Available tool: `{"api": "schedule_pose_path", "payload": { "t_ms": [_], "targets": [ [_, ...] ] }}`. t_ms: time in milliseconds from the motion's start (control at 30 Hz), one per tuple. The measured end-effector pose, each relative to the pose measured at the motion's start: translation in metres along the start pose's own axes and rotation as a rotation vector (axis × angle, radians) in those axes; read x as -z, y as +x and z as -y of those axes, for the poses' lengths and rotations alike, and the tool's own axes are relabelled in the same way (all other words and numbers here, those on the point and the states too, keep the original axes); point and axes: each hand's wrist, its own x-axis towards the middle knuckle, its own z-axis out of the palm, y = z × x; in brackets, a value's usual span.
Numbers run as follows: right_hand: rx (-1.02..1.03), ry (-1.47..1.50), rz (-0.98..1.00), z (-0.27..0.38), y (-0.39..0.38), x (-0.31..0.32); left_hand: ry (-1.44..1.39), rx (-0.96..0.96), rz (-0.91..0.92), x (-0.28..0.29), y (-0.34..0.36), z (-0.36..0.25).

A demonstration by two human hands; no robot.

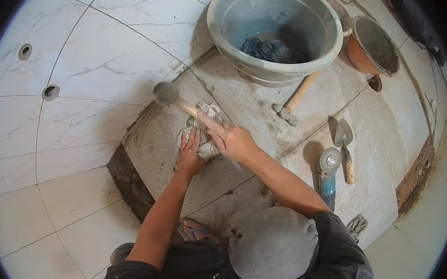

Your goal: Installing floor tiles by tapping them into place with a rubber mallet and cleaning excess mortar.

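My right hand (235, 142) is wrapped round the wooden handle of a rubber mallet (165, 92), its index finger stretched along the handle. The dark round mallet head is raised beside the foot of the tiled wall. Just below the handle, my left hand (189, 157) grips a bunched, striped rag (210, 148) against a grey floor tile (155, 153). The fingers lie over the cloth, and my left palm is hidden from view.
A large grey tub (230, 49) with dark wet stuff inside stands ahead, beside a hammer (289, 113). To the right are an orange bucket (356, 56), a trowel (344, 135), an angle grinder (328, 173) and a crumpled cloth (357, 226). A floor hole (375, 82) lies near the bucket.
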Motion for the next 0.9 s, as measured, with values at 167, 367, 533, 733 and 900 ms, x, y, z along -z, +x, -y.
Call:
{"api": "schedule_pose_path", "payload": {
  "t_ms": [167,367,533,733,900],
  "targets": [
    [-0.153,-0.119,0.250,-0.018,0.018,0.004,-0.044,0.058,0.110,0.006,0.010,-0.017],
    [-0.057,-0.076,0.197,-0.029,0.025,-0.006,-0.033,0.053,0.137,0.005,0.014,-0.015],
    [-0.047,-0.059,0.114,-0.004,0.038,-0.005,-0.033,0.035,0.080,0.004,0.009,0.000],
    [-0.138,-0.054,0.197,-0.012,0.045,-0.006,-0.022,0.054,0.113,0.001,0.007,-0.003],
    [-0.038,-0.022,0.055,-0.014,0.039,-0.001,-0.029,0.098,0.161,0.023,0.015,-0.014]
  ]
}}
